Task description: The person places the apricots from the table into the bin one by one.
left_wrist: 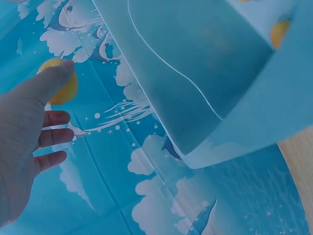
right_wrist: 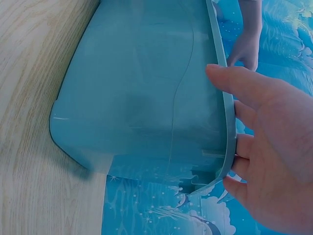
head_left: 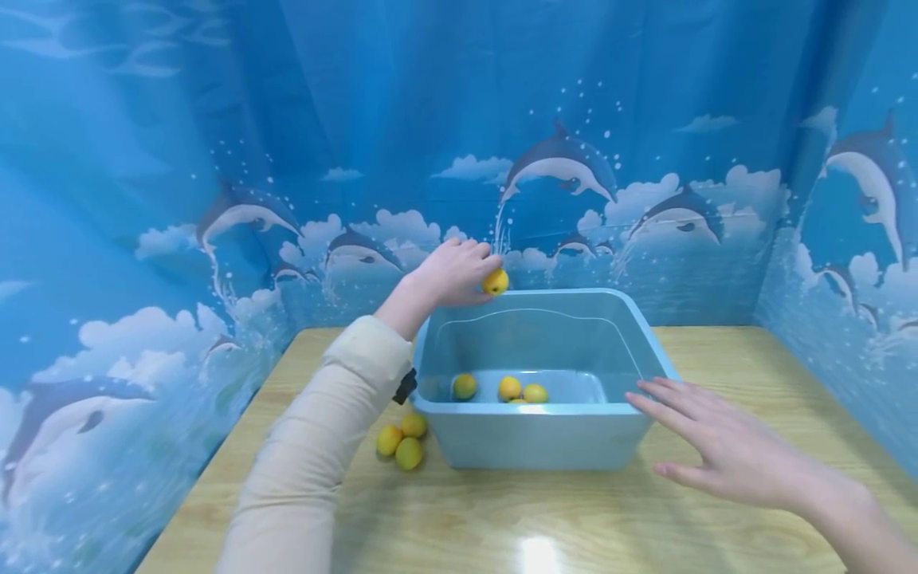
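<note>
My left hand [head_left: 457,271] pinches a small round yellow fruit [head_left: 496,282] above the far left part of the blue plastic bin's rim [head_left: 523,296]. In the left wrist view the thumb lies across this fruit [left_wrist: 67,92], and the other fingertips show below it. Several similar yellow fruits [head_left: 510,388] lie on the bin's floor, partly hidden by the front wall. My right hand [head_left: 724,450] is at the front right corner with its fingers extended. In the right wrist view, its fingertips are right at the bin's rim [right_wrist: 226,122].
Several yellow and greenish-yellow fruits [head_left: 409,453] sit in a cluster on the wooden table [head_left: 502,518], left of the bin. A blue dolphin-print curtain [head_left: 402,96] stands behind the table and along both sides.
</note>
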The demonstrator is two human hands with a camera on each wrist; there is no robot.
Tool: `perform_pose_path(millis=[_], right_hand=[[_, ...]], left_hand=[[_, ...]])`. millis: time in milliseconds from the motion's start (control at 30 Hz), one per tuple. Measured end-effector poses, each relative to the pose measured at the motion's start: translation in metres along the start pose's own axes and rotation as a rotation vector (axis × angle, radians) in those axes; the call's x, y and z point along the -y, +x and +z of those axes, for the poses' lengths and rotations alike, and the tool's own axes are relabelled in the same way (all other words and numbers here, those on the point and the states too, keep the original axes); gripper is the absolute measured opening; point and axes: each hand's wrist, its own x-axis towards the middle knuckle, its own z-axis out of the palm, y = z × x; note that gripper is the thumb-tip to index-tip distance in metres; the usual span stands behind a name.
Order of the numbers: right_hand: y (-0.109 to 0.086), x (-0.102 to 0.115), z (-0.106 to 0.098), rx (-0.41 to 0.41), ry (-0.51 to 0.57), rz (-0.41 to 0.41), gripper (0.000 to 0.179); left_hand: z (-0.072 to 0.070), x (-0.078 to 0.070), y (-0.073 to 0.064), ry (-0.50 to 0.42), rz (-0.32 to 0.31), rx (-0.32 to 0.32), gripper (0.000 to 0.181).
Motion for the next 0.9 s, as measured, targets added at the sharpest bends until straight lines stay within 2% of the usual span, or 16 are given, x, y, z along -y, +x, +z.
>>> perform_pose_path(millis=[167,467,633,800,900], right_hand=[[0.001,0.001,-0.001,0.005,0.005,0.005,0.08],[0.0,0.0,0.0,0.013,0.026,0.016,0.08],[-0.001,0.0,0.001,0.006,0.019,0.014,0.08],[-0.001,0.001,0.002,-0.002,0.016,0.009,0.081],[0.0,0.0,0.002,-0.009,0.013,0.005,0.08]], left_hand=[[-0.004,0.002,-0.001,0.012,-0.025,0.039,0.059],[-0.008,0.009,-0.008,0.005,-0.058,0.024,0.054],[-0.006,0.011,-0.018,-0.009,-0.079,0.029,0.041],[-0.001,0.013,-0.032,-0.004,-0.065,0.046,0.035],[0.002,0.015,-0.043,0.0,-0.051,0.016,0.033]])
